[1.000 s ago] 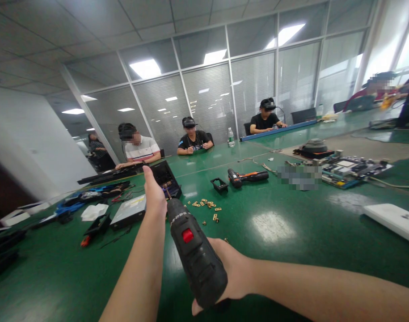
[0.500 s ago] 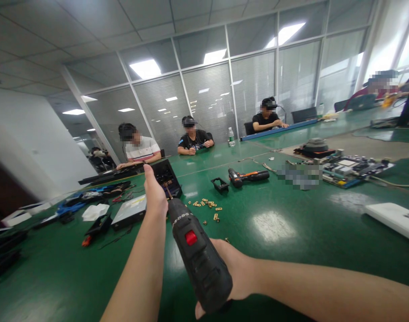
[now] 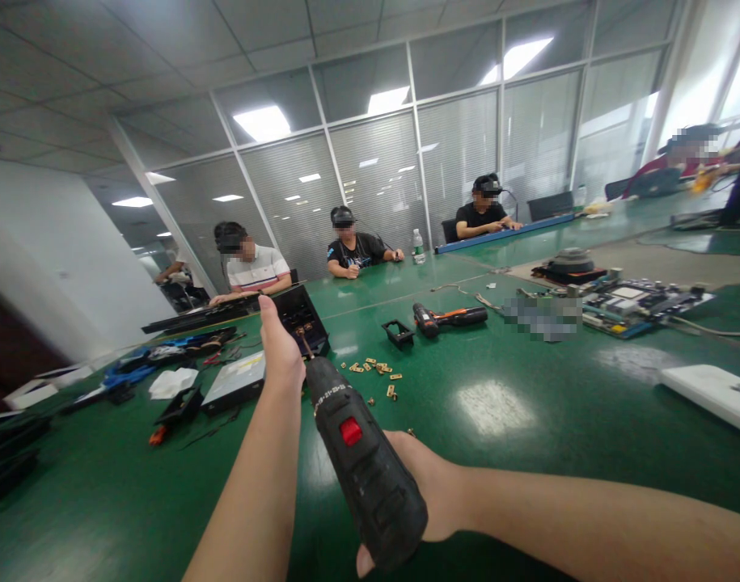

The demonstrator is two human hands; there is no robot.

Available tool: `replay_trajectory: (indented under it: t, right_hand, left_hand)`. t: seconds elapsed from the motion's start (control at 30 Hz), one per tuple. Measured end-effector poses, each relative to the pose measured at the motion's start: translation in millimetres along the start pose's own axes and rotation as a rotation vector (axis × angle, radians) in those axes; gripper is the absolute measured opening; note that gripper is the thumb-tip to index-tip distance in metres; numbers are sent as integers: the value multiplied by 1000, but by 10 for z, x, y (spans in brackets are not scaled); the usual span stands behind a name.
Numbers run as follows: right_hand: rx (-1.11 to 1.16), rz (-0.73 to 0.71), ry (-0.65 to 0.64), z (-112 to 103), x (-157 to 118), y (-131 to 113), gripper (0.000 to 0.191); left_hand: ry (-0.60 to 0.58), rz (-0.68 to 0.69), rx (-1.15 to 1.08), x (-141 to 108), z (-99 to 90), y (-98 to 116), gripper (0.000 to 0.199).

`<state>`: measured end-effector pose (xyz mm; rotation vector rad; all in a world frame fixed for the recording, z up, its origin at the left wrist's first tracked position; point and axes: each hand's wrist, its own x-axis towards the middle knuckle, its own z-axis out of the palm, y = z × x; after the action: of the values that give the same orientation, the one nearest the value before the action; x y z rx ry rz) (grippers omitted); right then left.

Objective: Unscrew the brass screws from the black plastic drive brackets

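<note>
My right hand grips a black cordless drill with a red switch on top. The drill's thin bit points away from me into a black box-like housing with brass-coloured parts inside. My left hand is closed around the left side of this housing, thumb up along its edge; its other fingers are hidden behind. Whether the bit touches a screw cannot be made out. Several small brass plates lie loose on the green table just right of the housing.
A second, orange-and-black drill and a small black frame lie beyond the brass plates. To the right sit a circuit board and a white device. A silver drive and tissue are left. Several co-workers sit across the table.
The drill has shifted slightly right and down, with its bit still pointing into the housing. My left hand stays in place. A co-worker across the table has moved their hands apart.
</note>
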<state>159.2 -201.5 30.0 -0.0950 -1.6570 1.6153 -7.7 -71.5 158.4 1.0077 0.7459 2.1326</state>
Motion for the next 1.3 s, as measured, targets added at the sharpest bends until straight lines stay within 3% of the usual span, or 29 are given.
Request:
replay_trajectory:
  t: [0.23,0.97,1.3]
  right_hand:
    - [-67,13,-53,-54,-59,146,60]
    - [-54,3,33,15,-46,83,64]
    - [-67,-20,7,0,-55,85,63]
  left_hand:
    - [-7,-3,14,14,-22,-20,58]
    - [-23,-16,61,-28,-38,-27,69]
    - [-6,-26,50,-23,-35,-40,71]
